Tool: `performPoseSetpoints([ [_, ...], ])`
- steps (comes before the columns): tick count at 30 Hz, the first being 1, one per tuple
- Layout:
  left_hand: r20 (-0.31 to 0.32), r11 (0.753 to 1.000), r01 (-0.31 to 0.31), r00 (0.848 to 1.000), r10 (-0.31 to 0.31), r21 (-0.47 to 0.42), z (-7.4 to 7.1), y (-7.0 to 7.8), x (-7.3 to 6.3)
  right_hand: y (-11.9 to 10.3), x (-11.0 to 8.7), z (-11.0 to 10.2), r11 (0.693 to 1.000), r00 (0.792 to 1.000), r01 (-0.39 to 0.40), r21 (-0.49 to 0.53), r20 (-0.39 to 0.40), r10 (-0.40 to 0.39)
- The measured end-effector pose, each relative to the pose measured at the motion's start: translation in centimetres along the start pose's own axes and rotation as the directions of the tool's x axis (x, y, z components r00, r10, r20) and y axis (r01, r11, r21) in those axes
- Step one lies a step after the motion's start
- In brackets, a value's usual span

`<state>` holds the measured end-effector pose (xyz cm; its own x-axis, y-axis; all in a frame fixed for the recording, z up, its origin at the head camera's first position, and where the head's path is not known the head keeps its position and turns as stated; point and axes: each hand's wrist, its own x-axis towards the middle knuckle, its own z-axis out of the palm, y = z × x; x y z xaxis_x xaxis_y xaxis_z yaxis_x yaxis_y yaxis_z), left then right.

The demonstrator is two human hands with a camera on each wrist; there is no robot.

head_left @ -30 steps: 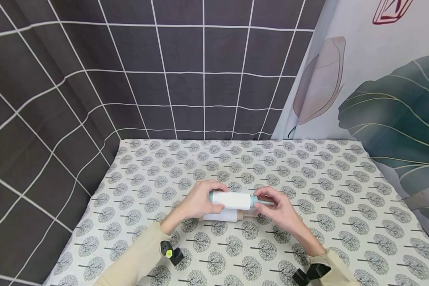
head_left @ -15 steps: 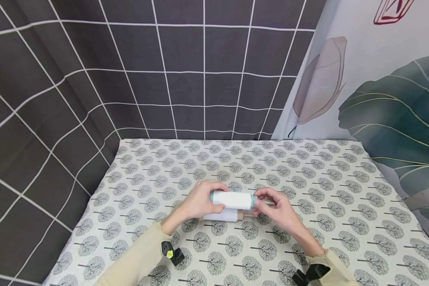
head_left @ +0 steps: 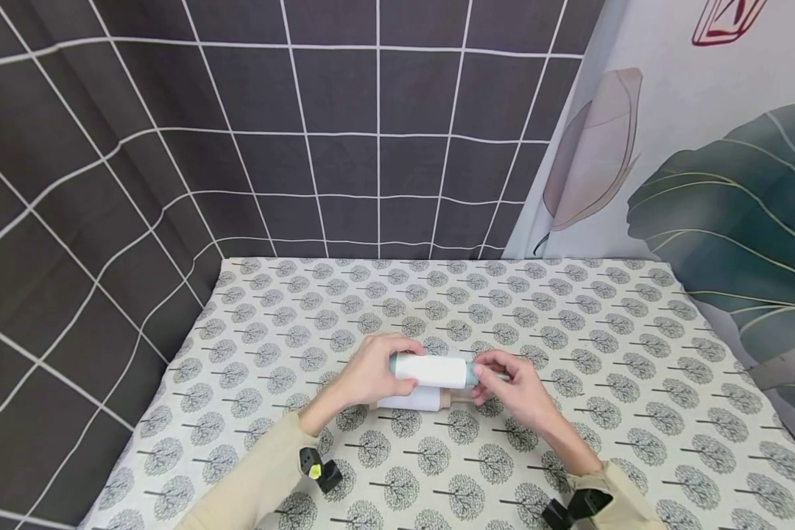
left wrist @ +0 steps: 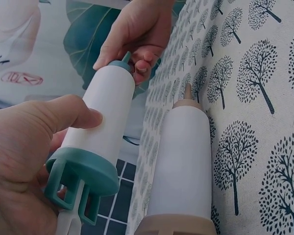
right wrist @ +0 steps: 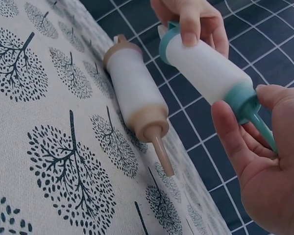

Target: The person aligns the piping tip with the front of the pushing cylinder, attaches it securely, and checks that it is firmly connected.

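Observation:
My left hand (head_left: pixel 374 370) grips a white squeeze bottle (head_left: pixel 430 370) with teal ends, its thumb lying along the body in the left wrist view. The bottle is raised, lying roughly sideways. At its other end, my right hand (head_left: pixel 513 386) pinches the teal nozzle cap (right wrist: pixel 242 100) between thumb and fingers, and the thin teal nozzle (right wrist: pixel 263 131) points into the palm. A second white squeeze bottle (left wrist: pixel 181 161), with a beige nozzle cap (right wrist: pixel 149 122) and beige base, lies on the tablecloth just nearer than the held one and touches neither hand.
A pale tablecloth (head_left: pixel 397 486) printed with dark trees covers the table. Behind and to the left hangs a dark curtain (head_left: pixel 331 88) with white grid lines. A leaf-patterned curtain (head_left: pixel 735 243) hangs on the right. Each wrist wears a small black camera (head_left: pixel 319 470).
My right hand's fingers have shifted a little around the nozzle cap, covering more of the nozzle. The left hand, its bottle and the beige-capped bottle stay nearly in place.

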<state>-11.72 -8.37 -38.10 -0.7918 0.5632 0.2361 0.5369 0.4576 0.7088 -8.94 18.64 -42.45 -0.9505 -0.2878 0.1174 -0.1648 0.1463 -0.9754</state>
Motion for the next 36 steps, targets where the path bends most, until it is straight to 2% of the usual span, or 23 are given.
performPoseSetpoints([
  [8,-0.009,1.000,-0.006,1.000,0.006,-0.003,-0.04,0.00,-0.01,0.10,-0.05,0.01,1.000,0.999,-0.015,-0.025,-0.035,0.014],
  [17,-0.009,1.000,-0.008,1.000,0.008,-0.023,-0.11,-0.25,0.00,0.30,0.03,0.01,0.994,0.994,0.101,-0.030,-0.032,-0.102],
  [26,-0.007,1.000,0.006,1.000,-0.006,-0.018,-0.20,-0.31,-0.09,0.28,-0.14,-0.02,0.991,0.991,0.130,-0.005,-0.005,-0.130],
  [33,-0.006,1.000,0.011,1.000,-0.011,-0.008,-0.23,-0.19,-0.10,0.57,0.01,-0.10,0.976,0.976,0.216,0.000,0.021,-0.216],
  [36,-0.006,1.000,0.005,1.000,-0.005,-0.003,-0.22,-0.16,-0.10,0.69,0.02,-0.15,0.974,0.974,0.225,-0.012,0.028,-0.224],
])
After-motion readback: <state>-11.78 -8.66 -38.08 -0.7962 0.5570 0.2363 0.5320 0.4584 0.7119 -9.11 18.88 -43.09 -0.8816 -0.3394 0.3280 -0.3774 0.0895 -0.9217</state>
